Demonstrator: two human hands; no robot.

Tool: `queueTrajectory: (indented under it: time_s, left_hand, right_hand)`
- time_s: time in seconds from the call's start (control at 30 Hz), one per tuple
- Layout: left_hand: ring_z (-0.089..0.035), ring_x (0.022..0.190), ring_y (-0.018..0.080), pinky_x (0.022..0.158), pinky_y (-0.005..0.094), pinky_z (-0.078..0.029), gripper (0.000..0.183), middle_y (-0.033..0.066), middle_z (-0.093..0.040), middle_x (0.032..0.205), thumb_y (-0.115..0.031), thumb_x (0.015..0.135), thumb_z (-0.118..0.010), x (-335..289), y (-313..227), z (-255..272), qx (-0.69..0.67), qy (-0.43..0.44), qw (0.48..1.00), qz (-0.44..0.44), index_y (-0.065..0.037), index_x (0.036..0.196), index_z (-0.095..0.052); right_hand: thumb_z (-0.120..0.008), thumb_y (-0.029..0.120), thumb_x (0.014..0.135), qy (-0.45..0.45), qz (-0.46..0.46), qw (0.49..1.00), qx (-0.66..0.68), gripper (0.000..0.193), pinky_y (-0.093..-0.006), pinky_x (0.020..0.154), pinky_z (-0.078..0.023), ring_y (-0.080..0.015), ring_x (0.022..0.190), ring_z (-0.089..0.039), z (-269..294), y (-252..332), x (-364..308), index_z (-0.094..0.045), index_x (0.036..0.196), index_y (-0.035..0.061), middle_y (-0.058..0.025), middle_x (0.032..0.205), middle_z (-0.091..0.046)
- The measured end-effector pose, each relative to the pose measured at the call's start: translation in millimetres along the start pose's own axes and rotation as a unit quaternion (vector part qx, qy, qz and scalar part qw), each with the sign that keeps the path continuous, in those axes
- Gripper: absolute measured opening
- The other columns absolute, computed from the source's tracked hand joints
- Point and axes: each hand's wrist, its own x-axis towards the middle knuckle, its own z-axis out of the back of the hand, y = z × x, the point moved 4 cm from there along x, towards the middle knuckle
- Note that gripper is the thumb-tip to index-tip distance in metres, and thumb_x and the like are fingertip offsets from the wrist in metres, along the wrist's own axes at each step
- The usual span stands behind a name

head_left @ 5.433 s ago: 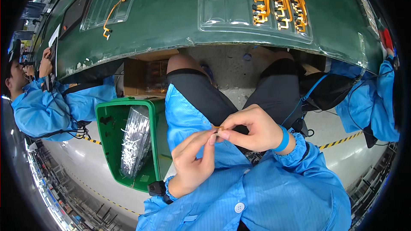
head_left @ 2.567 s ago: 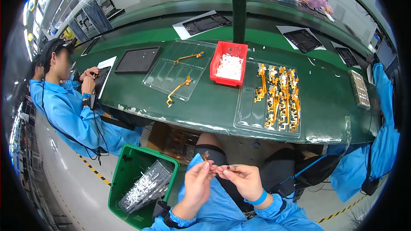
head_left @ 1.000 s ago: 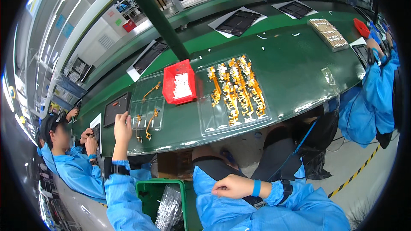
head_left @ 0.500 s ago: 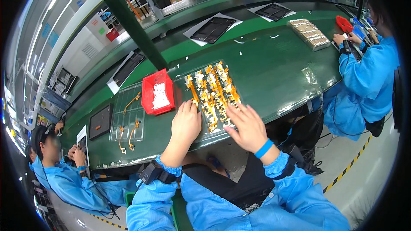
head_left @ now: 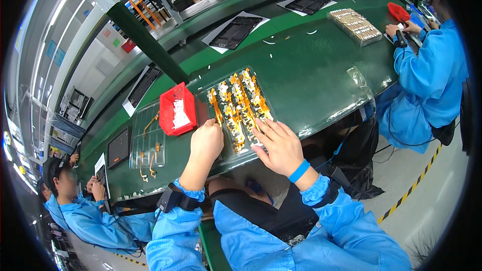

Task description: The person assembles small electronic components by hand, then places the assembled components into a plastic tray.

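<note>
Just in front of me a clear plastic tray [head_left: 267,101] holds several rows of orange flex cables [head_left: 240,105] with white and metallic pieces on them. At the tray's left side, my left hand [head_left: 207,139] is closed, its fingertips curled out of sight by the near end of the leftmost orange strip. What it pinches, if anything, is hidden. My right hand [head_left: 279,145] rests with fingers stretched and apart over the tray's near right part, touching the cables there. A red bin [head_left: 167,113] with small white pieces [head_left: 181,114] stands left of the tray.
Left of the bin lies another clear tray [head_left: 139,143] with a few cables, then a dark flat panel [head_left: 118,149]. A green post [head_left: 150,45] rises behind the bin. Dark frames on white sheets [head_left: 235,31] lie farther back. Co-workers in blue sit left and right [head_left: 432,80].
My left hand has curled its fingers closed at the tray's left side. My right hand stays spread over the cables. The whole view has shifted slightly.
</note>
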Motion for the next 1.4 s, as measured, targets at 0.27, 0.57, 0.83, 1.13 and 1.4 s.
queueTrajectory:
  time_s: [0.27, 0.57, 0.83, 1.13, 1.4]
  left_hand:
    - [-0.067, 0.091, 0.0369, 0.085, 0.0423, -0.054, 0.018, 0.0212, -0.067, 0.108, -0.005, 0.080, -0.060, -5, 5, 12, -0.056, -0.012, 0.998, -0.013, 0.006, 0.091, -0.069]
    - [-0.067, 0.073, 0.0398, 0.069, 0.0443, -0.054, 0.019, 0.0222, -0.068, 0.078, -0.014, 0.085, -0.060, 6, 7, 36, -0.111, -0.161, 0.971, 0.137, 0.002, 0.079, -0.068]
    - [-0.070, 0.068, 0.0168, 0.058, 0.0302, -0.056, 0.029, 0.0147, -0.071, 0.078, -0.016, 0.090, -0.053, 54, 48, 57, -0.384, -0.164, 0.874, 0.247, 0.008, 0.090, -0.069]
    - [-0.068, 0.077, 0.0185, 0.058, 0.0264, -0.051, 0.024, 0.0129, -0.070, 0.094, -0.020, 0.095, -0.048, 28, 46, 104, -0.582, -0.123, 0.775, 0.213, 0.001, 0.096, -0.061]
    - [-0.060, 0.066, 0.0180, 0.053, 0.0286, -0.048, 0.025, 0.0056, -0.055, 0.076, -0.027, 0.101, -0.046, -123, 5, 107, -0.770, -0.116, 0.595, 0.198, -0.009, 0.084, -0.045]
  right_hand:
    - [-0.061, 0.032, 0.089, -0.016, 0.001, 1.000, -0.004, 0.037, -0.0422, 0.103, -0.042, -0.0277, 0.120, -0.056, 3, 1, 0, -0.067, 0.115, 0.0057, -0.0116, 0.129, -0.061]
    - [-0.061, 0.031, 0.089, -0.029, -0.007, 1.000, 0.010, 0.035, -0.0420, 0.103, -0.042, -0.0274, 0.120, -0.056, 1, -1, -6, -0.068, 0.113, 0.0057, -0.0113, 0.129, -0.061]
    - [-0.059, 0.033, 0.091, -0.013, -0.013, 1.000, 0.001, 0.037, -0.0474, 0.111, -0.032, -0.0258, 0.124, -0.054, 0, -1, -2, -0.068, 0.115, 0.0064, -0.0111, 0.130, -0.061]
    - [-0.060, 0.032, 0.090, -0.038, -0.026, 0.999, 0.011, 0.035, -0.0505, 0.112, -0.029, -0.0288, 0.127, -0.051, 6, 4, 0, -0.068, 0.113, 0.0070, -0.0103, 0.126, -0.063]
    - [-0.056, 0.019, 0.099, 0.188, -0.291, 0.542, 0.766, 0.030, -0.0359, 0.093, -0.050, -0.0236, 0.106, -0.063, -30, 82, -58, -0.051, 0.124, 0.0020, -0.0119, 0.119, -0.061]
